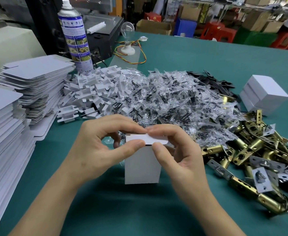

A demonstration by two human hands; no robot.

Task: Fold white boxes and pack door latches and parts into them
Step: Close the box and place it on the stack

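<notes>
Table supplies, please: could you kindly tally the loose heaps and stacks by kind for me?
Stacks of flat box blanks: 2
Heap of white inserts: 1
Heap of clear parts bags: 1
Heap of black plates: 1
Heap of brass latches: 1
Total: 6

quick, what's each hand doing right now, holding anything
Left hand: pinches the top flap of the white box between thumb and forefinger.
Right hand: pinches the same flap at its right end.

Matt white card box, glossy brass latches
</notes>
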